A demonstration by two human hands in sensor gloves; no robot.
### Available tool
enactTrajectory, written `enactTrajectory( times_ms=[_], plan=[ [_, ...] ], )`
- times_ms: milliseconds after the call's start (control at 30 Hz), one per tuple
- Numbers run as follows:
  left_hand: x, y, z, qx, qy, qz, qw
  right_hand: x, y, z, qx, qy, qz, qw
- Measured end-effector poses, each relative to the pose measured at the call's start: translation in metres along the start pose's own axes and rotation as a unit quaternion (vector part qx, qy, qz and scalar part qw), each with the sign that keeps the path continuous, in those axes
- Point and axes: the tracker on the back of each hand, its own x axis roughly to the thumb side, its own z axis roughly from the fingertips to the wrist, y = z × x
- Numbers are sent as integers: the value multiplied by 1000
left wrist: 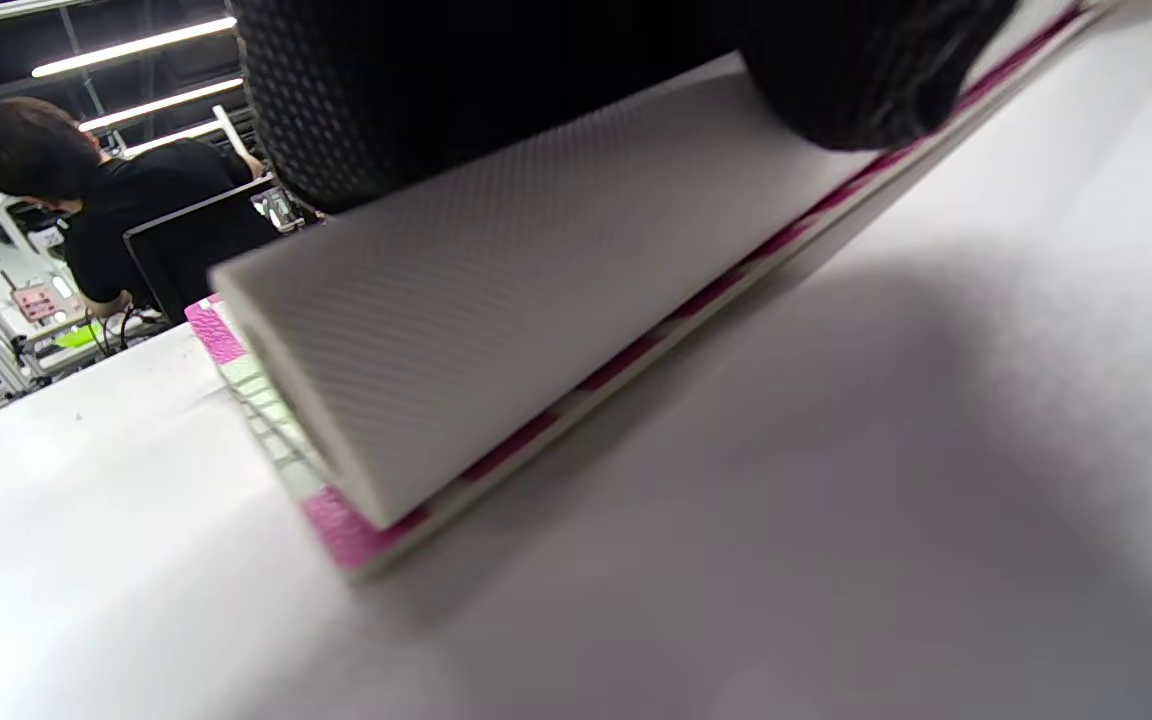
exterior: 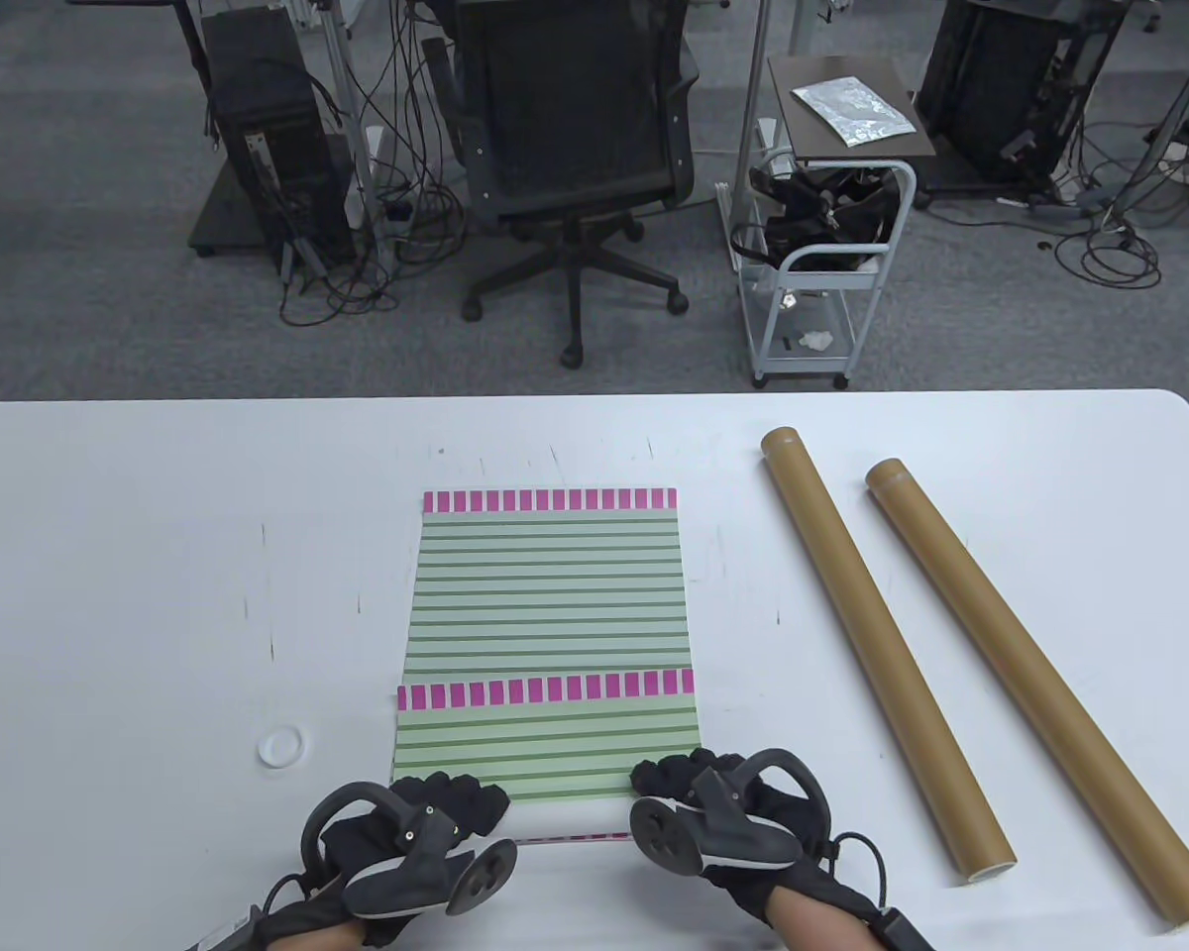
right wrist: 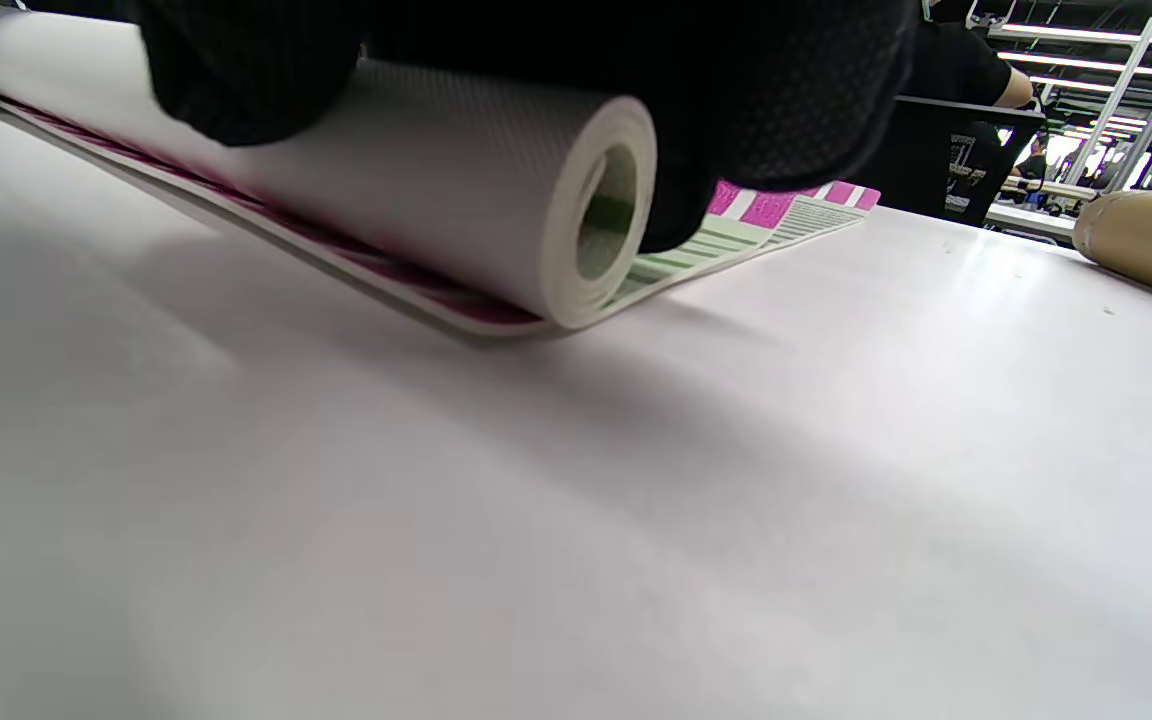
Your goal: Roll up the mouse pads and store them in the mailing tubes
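Grey carpet floor beyond the white table. Black mesh office chair on castors at 12 o'clock. Black computer tower on a stand at 11, cables trailing across the carpet. White wheeled cart at 1, a brown-topped side table behind it. Second dark tower at 2. Ceiling strip lights in the left wrist view.
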Motion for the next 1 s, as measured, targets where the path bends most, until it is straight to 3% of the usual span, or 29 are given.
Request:
enactTrajectory(
  times_ms=[133,300,633,1000],
  plan=[
    [-5,4,6,8,-15,29,999,1,-2,7,-12,-10,-8,1000],
    [-6,3,9,-22,-33,46,998,6,0,7,23,-35,-26,999],
    [-12,-1,4,-33,-15,78,996,3,-2,8,-17,-25,-31,999],
    [-13,-2,5,2,18,38,999,5,0,4,-7,-7,-17,1000]
  ],
)
